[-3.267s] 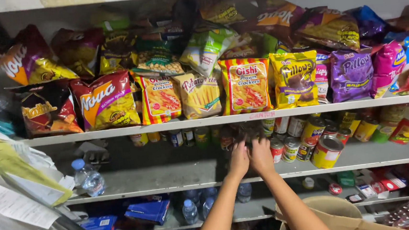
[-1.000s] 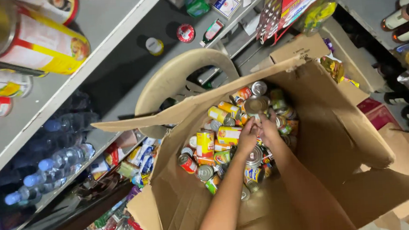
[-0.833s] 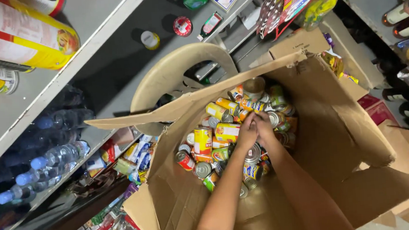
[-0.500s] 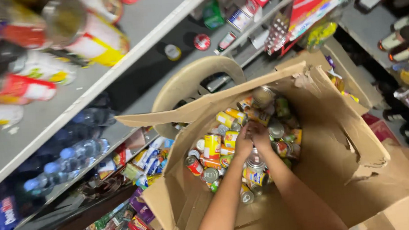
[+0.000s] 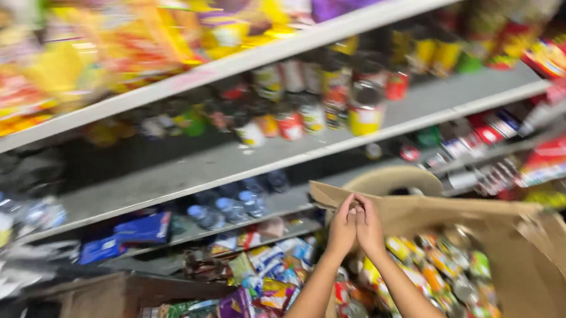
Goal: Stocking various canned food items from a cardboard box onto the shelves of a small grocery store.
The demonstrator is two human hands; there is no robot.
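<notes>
My left hand (image 5: 342, 231) and my right hand (image 5: 371, 229) are pressed together, palms facing, raised above the open cardboard box (image 5: 472, 209). They close around a small can that is almost wholly hidden between the palms. The box below them holds several colourful tins (image 5: 437, 274). Both forearms rise from the bottom edge of the view. The hands are level with the lower grey shelf edge (image 5: 230, 169), in front of it.
Tins (image 5: 366, 110) stand on the middle shelf, blurred snack bags (image 5: 122, 37) on the top one, water bottles (image 5: 233, 209) lower down. A beige round rim (image 5: 390, 178) shows behind the box. A brown crate (image 5: 100, 304) with packets sits lower left.
My hands have lifted out of the box of tins, still pressed together. The view has swung up from the box to the shelves.
</notes>
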